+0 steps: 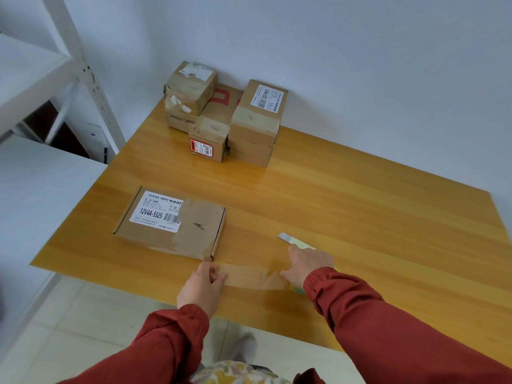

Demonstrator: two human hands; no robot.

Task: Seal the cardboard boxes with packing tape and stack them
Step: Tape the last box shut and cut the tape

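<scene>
- Step in hand: a strip of clear packing tape (249, 275) is held drawn out between the two hands, just in front of the flat cardboard box (171, 220) near the table's (360, 212) front edge.
- Left hand (203, 286): the strip's free end is pinched, close to the box's near right corner.
- Right hand (307, 266): closed round the tape dispenser (296, 242), largely hidden beneath it; the blade projects beyond the fingers.
- Next move, as judged: the strip is to be cut, laid over the box's seam and pressed flat.
- Flat cardboard box: closed, partly taped, labelled; contents not visible.
- Stacked boxes (257, 117), far edge: closed and taped; contents not visible.
</scene>
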